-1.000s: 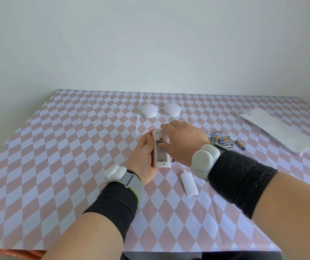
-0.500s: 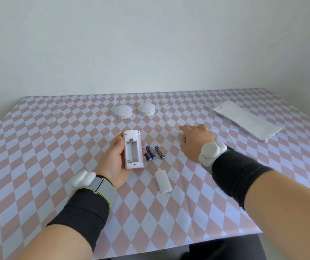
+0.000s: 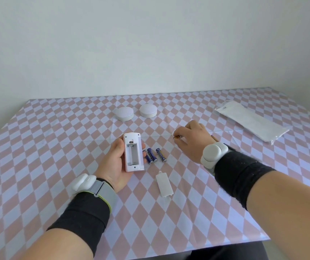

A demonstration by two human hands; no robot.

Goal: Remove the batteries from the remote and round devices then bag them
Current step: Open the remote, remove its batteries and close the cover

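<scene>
The left grip (image 3: 115,162) was wrapped round the white remote (image 3: 133,152), thumb on one long edge and fingers behind the other, holding it back-up just above the bench (image 3: 37,147) — its battery bay open and bare. Right beside it on the cloth lay blue batteries (image 3: 151,155), side by side, one half hidden behind the remote. The remote's cover (image 3: 164,185) lay flat a little nearer the person. Off to the right, the right grip (image 3: 191,139) was down on the bench, fingers curled in narrow on a battery (image 3: 178,136) at their tips. Farther back sat two round devices (image 3: 123,113), close together and lids on — and far right, well apart, the white bag (image 3: 251,122) lay flat.
</scene>
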